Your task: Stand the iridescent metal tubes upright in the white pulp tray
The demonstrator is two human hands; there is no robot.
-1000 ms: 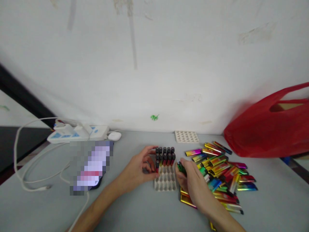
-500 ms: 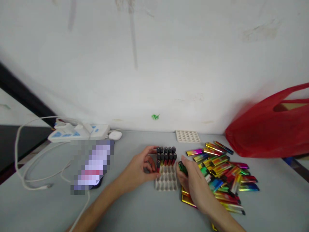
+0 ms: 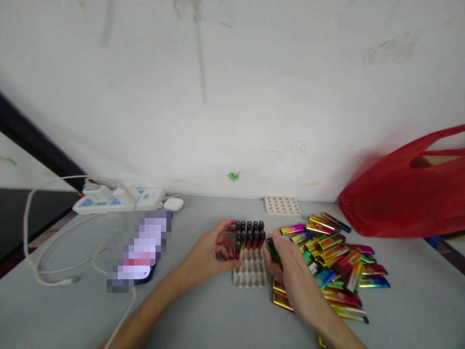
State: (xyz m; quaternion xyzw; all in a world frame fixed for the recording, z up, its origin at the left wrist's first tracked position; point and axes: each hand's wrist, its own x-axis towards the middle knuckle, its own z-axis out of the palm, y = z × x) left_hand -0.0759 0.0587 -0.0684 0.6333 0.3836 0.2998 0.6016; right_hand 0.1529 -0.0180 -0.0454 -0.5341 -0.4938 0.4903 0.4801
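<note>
A pale tray (image 3: pixel 250 278) with rows of pockets stands before me on the table. Slim lighters with black tops (image 3: pixel 250 235) stand upright in its two far rows, plus one at the left of the third row. My left hand (image 3: pixel 214 249) grips the tray's left side, thumb near the front pockets and index finger by the far corner lighter. Just right of the tray, my right hand (image 3: pixel 288 264) is closed round a green lighter (image 3: pixel 271 246), its black end tilted toward the tray. Fingers hide the rest of it.
Shiny multicoloured lighters (image 3: pixel 334 257) lie heaped at the right. A second pocketed tray (image 3: pixel 282 205) rests near the wall, and a red bag (image 3: pixel 403 194) stands far right. Leftward are a blurred phone (image 3: pixel 145 247), a power strip (image 3: pixel 119 199) and white cables (image 3: pixel 27 228).
My right hand has shifted slightly left and up, and the green lighter's black end tilts further over toward the tray. My left hand and the tray stay put.
</note>
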